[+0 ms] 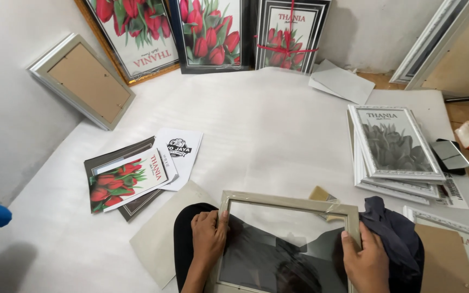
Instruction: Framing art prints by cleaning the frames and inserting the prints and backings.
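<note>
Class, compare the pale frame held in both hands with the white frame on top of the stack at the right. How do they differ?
The held pale frame with bare glass shows no print; the stacked white frame holds a grey flower print. The held frame is gripped by the left hand and right hand; the stacked frame lies flat, untouched. Both are rectangular and light-coloured.

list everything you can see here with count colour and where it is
glazed frame: 1, pale silver-beige, held over the lap, bottom centre
dark cloth: 1, navy, by the right hand
stacked frames: several, white, right side of the white sheet
tulip frames: 3, gold, black and black-white edges, leaning on the back wall
backing-out frame: 1, silver with brown board, leaning on the left wall
tulip prints: a small pile, red and green, left of centre
loose white sheets: a few, back right
grey card: 1, beside the lap, left
white sheet: 1, covering the floor
left hand: on the frame's left edge
right hand: on the frame's right edge
</note>
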